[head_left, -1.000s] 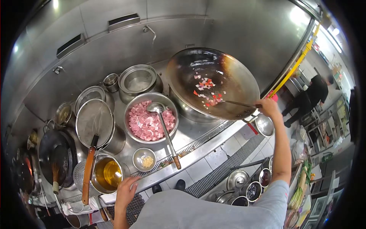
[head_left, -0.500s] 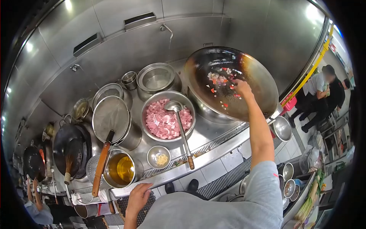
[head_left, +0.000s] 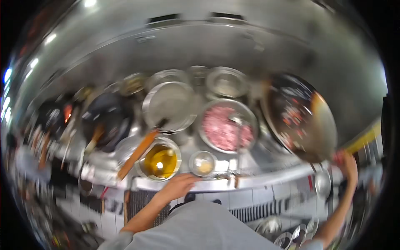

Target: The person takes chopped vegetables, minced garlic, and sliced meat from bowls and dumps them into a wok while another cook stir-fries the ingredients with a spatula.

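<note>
The view is blurred by motion. My left hand (head_left: 180, 186) is over the counter's front edge, just below the small bowl (head_left: 203, 163) of pale chopped bits and the pot of yellow oil (head_left: 160, 161); its fingers are smeared. At the right, my right hand (head_left: 346, 163) is at the lower right rim of the large tilted wok (head_left: 306, 143); what its fingers hold is too blurred to tell. Red and white chopped pieces (head_left: 292, 116) lie in the wok. A steel bowl of cut pink meat (head_left: 223, 129) has a ladle (head_left: 236, 120) resting in it.
An orange-handled strainer (head_left: 168, 106) rests on a pot, left of the meat bowl. Several lidded pots line the back. A dark wok (head_left: 109, 114) and a second one with flame beside it are at the left, near a co-worker (head_left: 32, 160). Steel bowls are low at the right.
The view has swung left, so the counter appears further right. My right hand has gone from inside the wok to its lower right rim. My left hand has come nearer the small bowl.
</note>
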The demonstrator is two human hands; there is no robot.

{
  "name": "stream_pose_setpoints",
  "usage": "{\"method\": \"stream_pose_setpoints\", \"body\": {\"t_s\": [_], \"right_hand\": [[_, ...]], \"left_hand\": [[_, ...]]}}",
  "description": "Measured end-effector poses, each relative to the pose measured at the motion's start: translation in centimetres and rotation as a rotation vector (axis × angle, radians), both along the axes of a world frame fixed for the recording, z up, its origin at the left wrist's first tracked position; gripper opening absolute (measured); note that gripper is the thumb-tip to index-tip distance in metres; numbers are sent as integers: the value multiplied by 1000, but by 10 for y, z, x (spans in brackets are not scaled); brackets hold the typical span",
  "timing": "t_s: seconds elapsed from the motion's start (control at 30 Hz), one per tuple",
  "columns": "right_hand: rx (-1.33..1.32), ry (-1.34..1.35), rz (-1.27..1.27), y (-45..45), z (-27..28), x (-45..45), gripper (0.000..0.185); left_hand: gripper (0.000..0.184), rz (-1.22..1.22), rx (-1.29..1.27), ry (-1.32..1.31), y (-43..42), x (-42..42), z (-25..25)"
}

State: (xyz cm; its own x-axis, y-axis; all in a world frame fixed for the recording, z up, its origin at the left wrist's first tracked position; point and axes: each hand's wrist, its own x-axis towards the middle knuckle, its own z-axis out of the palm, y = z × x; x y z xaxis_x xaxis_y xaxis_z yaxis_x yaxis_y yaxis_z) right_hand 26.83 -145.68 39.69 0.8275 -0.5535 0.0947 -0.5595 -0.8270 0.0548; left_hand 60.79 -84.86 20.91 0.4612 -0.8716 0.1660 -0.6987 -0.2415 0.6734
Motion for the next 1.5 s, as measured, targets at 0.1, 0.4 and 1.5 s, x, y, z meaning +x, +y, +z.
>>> {"method": "stream_pose_setpoints", "body": {"t_s": [0.1, 0.4, 1.5], "right_hand": [[-119, -34, 71, -33, -36, 16, 12], [229, -277, -64, -109, -195, 205, 22], [137, -368, -549, -87, -158, 179, 28]], "left_hand": [[39, 41, 63, -36, 16, -2, -8], [34, 292, 71, -72, 84, -50, -2], [29, 211, 154, 32, 2, -52, 21]]}}
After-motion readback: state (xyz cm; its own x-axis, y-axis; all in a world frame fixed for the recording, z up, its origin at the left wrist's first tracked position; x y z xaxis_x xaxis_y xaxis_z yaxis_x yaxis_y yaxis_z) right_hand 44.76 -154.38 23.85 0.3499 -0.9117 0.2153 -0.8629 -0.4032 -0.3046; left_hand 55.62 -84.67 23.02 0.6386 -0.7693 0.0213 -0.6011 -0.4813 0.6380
